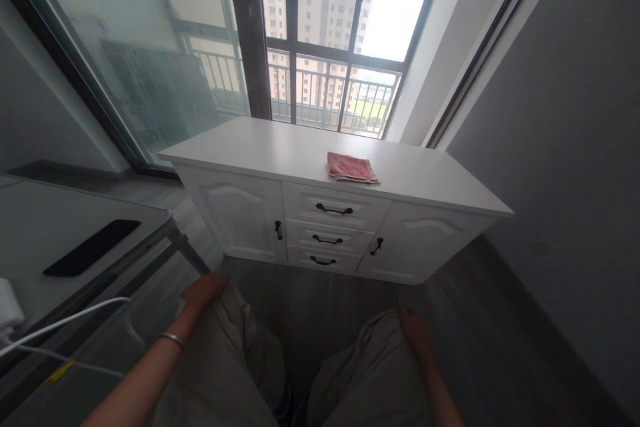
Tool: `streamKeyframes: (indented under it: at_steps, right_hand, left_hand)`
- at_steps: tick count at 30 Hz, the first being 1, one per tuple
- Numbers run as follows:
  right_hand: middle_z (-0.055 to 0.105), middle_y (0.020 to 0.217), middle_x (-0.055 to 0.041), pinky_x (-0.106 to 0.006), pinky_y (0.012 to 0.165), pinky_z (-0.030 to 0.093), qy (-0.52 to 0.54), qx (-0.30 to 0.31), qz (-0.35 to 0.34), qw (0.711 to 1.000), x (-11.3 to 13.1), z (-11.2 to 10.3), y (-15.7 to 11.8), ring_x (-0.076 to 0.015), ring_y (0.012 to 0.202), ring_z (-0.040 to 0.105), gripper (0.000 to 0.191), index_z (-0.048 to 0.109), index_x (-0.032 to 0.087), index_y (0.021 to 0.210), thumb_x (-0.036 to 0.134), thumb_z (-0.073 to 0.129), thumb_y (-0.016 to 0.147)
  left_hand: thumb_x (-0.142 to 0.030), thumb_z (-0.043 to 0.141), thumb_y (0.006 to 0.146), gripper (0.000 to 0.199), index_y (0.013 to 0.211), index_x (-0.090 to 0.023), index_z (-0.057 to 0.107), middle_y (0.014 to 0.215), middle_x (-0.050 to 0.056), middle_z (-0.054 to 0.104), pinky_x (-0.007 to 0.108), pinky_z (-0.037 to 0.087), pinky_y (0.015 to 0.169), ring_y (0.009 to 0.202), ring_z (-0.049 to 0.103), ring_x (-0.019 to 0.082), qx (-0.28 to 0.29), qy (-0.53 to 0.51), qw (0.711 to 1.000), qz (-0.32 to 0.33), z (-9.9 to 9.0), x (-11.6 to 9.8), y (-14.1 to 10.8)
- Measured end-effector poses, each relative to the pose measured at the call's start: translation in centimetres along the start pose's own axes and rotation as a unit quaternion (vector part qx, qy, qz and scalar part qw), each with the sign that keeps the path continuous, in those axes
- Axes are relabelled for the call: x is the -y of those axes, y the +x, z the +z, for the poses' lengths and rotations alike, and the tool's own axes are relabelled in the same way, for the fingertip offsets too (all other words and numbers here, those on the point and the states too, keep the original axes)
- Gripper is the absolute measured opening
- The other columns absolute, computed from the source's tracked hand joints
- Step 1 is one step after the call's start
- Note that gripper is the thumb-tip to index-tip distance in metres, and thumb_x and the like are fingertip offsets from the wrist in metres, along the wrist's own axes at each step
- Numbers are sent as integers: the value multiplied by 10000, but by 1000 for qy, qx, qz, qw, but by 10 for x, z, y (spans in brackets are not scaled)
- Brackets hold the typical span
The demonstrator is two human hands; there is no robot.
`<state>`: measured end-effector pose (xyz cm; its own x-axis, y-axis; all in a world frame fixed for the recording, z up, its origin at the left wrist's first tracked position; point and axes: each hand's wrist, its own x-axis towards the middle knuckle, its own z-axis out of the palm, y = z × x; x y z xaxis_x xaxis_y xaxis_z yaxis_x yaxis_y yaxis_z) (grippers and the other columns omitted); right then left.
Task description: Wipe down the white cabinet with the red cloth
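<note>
1. while the person sits facing the white cabinet (320,167), the left hand (203,290) lies flat and empty on the left knee (235,320).
2. the right hand (415,333) rests on the right knee (370,353), holding nothing.
3. a folded red cloth (351,167) lies on the cabinet's top, right of its middle, well away from both hands.
4. no writing on cabinet or cloth can be read.

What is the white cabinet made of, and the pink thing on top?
The cabinet looks like painted wood or board: smooth, matte white, with panelled doors and dark, likely metal handles. The pink thing looks like folded cloth: soft, flat, slightly rumpled edges.
</note>
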<state>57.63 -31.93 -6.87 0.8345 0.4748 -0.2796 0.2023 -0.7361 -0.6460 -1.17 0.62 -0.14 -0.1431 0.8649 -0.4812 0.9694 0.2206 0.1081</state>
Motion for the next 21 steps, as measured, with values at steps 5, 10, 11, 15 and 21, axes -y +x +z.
streamKeyframes:
  at_steps: [5, 10, 11, 15, 21]
  right_hand:
    - [847, 986, -214, -724, 1243, 581, -32, 37, 0, 999, -6, 2, 5, -535, 1284, 863, 279, 543, 370, 667, 498, 757, 792]
    - [850, 986, -261, -797, 1245, 569, -21, 29, -9, 999, -8, 5, 6, -591, 1274, 862, 294, 537, 386, 629, 532, 760, 752]
    - [849, 963, -260, -810, 1243, 567, -9, 26, -16, 999, -7, 6, 6, -606, 1267, 861, 296, 536, 390, 614, 540, 761, 732]
    - [888, 1038, -264, -735, 1206, 623, -23, 19, -27, 999, -1, 5, 1, -568, 1291, 875, 247, 630, 365, 660, 543, 734, 795]
    - [861, 1527, -296, -480, 1237, 637, -242, 84, -46, 966, 15, 2, -11, -394, 1452, 856, 509, 876, 128, 1434, 377, 503, 1192]
  left_hand:
    - [-412, 459, 1094, 737, 1596, -4, 812, 1724, 390, 739, 797, 589, 1295, 1621, 715, 588, -5, -1, 1000, 5, 0, -2, -1]
    - [-386, 510, 1070, 678, 1526, -24, 858, 1640, 395, 793, 755, 636, 1244, 1559, 766, 570, -15, -4, 1000, 8, 0, -3, -1]
    - [-382, 514, 1070, 674, 1519, -20, 862, 1630, 400, 795, 762, 637, 1242, 1553, 769, 576, -16, -4, 1000, 8, 0, -3, -1]
    - [-382, 489, 1086, 679, 1520, -19, 864, 1638, 393, 794, 762, 632, 1256, 1572, 757, 571, -20, -5, 1000, 14, -1, -5, -4]
    - [-413, 517, 1049, 677, 1445, -18, 900, 1549, 399, 839, 740, 671, 1173, 1501, 797, 592, -30, -4, 999, 20, -7, -9, -12]
